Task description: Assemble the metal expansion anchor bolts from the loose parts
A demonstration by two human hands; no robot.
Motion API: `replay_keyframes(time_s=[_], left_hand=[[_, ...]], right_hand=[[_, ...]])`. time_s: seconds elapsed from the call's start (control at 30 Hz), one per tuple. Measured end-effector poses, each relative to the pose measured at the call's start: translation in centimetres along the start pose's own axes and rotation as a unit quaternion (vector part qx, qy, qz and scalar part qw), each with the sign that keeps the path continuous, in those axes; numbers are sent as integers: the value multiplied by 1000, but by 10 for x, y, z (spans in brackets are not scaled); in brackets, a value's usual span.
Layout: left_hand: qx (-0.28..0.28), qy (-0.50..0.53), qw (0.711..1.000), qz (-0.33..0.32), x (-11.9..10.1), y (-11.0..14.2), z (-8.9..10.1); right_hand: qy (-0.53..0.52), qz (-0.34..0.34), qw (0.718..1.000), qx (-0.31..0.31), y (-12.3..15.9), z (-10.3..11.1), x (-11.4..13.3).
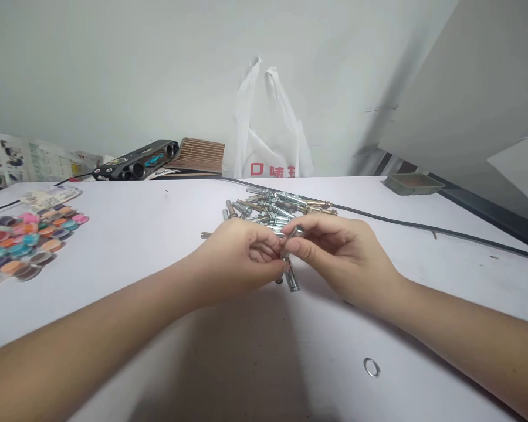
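Observation:
In front of me, both hands meet over a silver expansion bolt (295,232). My right hand (341,249) pinches it between thumb and fingertips, with one end tilted up. The fingers of my left hand (242,252) are closed around its lower part, which they mostly hide. Just beneath my fingertips another silver expansion bolt (293,280) lies on the white table (229,363). Beyond my hands is a loose pile of expansion bolts (275,205), some silver and some brass-coloured, partly covered by my hands. A flat metal washer (371,367) rests nearer to me, at the right.
Colourful round discs in a clear bag (35,240) lie at the left. At the back stand a black device with a lit display (136,161), a slatted brown mat (201,153) and a white plastic bag (270,140). A black cable (391,221) runs towards a small grey-green tray (413,183).

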State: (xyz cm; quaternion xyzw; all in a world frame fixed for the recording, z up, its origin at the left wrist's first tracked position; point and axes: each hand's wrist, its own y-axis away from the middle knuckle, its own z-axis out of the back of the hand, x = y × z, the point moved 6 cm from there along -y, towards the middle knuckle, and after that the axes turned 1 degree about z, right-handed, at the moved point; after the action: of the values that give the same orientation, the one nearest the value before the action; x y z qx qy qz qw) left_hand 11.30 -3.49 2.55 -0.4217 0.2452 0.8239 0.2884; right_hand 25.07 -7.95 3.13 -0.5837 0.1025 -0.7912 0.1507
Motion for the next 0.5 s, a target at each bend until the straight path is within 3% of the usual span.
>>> replay_keyframes(time_s=[0.1, 0.23, 0.33, 0.4, 0.5], left_hand=[[22, -29, 999, -13, 5, -3, -5], [36, -34, 998, -26, 6, -3, -8], [39, -58, 997, -15, 6, -2, -8], [45, -82, 996, -11, 7, -1, -8], [49, -92, 994, -15, 8, -2, -8]], right_hand=[[58, 10, 998, 14, 0, 2, 3], [158, 50, 986, 6, -5, 21, 17], [228, -6, 970, 84, -9, 36, 19], [291, -93, 933, 187, -4, 42, 10], [396, -187, 847, 302, 11, 52, -3]])
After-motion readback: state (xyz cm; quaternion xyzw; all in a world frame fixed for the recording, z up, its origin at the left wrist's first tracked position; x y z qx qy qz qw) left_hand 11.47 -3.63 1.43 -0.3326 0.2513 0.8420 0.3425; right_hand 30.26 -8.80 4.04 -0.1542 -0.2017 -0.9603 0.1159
